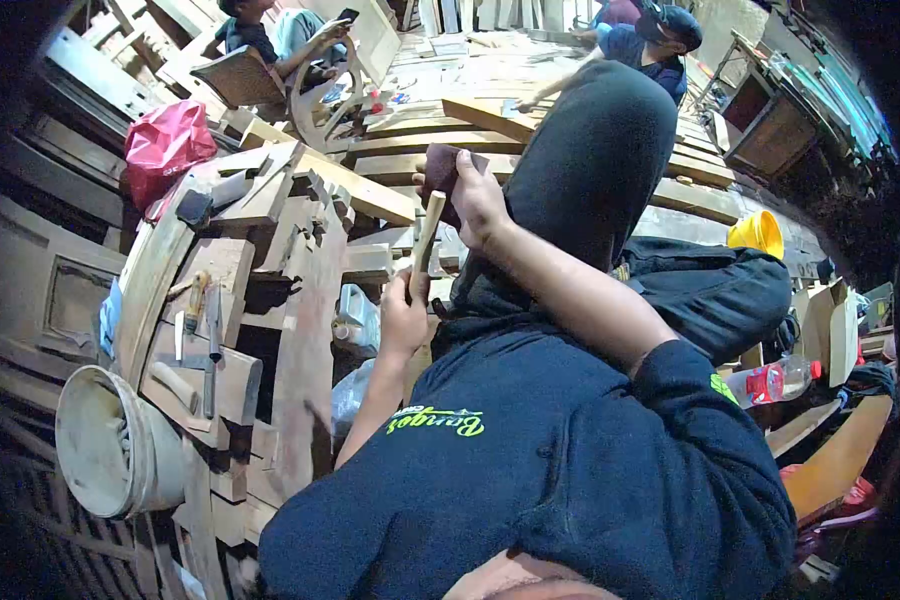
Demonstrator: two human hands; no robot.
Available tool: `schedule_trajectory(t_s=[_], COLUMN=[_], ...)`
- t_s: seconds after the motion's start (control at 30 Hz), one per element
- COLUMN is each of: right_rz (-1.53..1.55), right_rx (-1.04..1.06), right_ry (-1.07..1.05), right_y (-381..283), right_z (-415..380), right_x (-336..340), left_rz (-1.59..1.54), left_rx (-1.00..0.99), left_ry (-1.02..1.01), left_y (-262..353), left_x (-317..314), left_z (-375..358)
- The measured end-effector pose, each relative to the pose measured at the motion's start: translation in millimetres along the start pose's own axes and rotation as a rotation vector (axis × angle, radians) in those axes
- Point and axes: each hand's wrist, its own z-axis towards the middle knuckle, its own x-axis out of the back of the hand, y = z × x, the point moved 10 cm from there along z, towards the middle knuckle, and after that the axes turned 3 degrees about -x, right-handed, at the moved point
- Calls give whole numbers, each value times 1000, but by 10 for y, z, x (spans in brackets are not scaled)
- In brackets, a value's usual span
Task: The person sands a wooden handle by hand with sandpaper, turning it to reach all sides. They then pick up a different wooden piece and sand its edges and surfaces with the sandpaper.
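My left hand [405, 318] is closed around a slim, pale wooden piece [429, 232], which points upward and away from me. Just beyond its upper end, my right hand [477, 203] grips a folded dark reddish-brown sheet of sandpaper [440, 172], thumb on top. The sandpaper is close by the tip of the wood and overlaps it in this view. Both hands are in front of my bent knee [610, 130].
A wooden bench at left carries a chisel [197, 300] and a try square [210, 385]. Beside it stand a white bucket [95, 440] and a pink bag [167, 150]. At right are a yellow bucket [758, 234] and a plastic bottle [770, 382]. Other people sit further off.
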Motion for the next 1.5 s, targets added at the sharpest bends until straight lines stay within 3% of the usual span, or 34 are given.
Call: schedule_trajectory(t_s=[0.3, 0.57, 0.87, 1.5], right_rz=[-27, 35, -44, -45], right_rx=[-24, 9, -10, 15], right_ry=[-13, -31, 21, 28], right_y=[28, 13, -37, -67], right_z=[-10, 10, -75, -66], right_x=[0, 9, -16, -12], left_rz=[-18, 40, 14, 44], left_rx=[-21, 23, -24, -55], left_ry=[68, 43, 102, 21], left_y=[426, 223, 443, 348], left_x=[134, 114, 187, 112], left_z=[20, 18, -9, -12])
